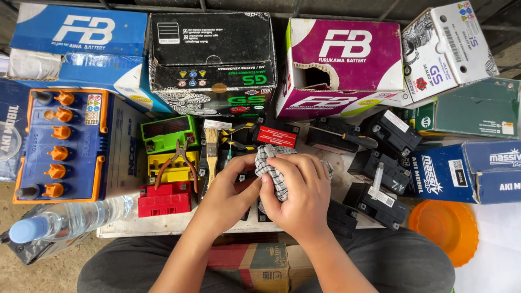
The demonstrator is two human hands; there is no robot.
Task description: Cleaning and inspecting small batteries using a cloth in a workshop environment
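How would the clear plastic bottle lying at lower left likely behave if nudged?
The bottle lies on its side and is round, so it would probably roll. It looks partly filled with clear liquid, so likely weighty and sloshing. Its smooth plastic may be somewhat slippery.

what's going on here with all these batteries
A seated person presses a checked cloth with the right hand onto a small black battery, which the left hand steadies. Pliers lie on a yellow battery, a brush beside them. Battery boxes line the back.
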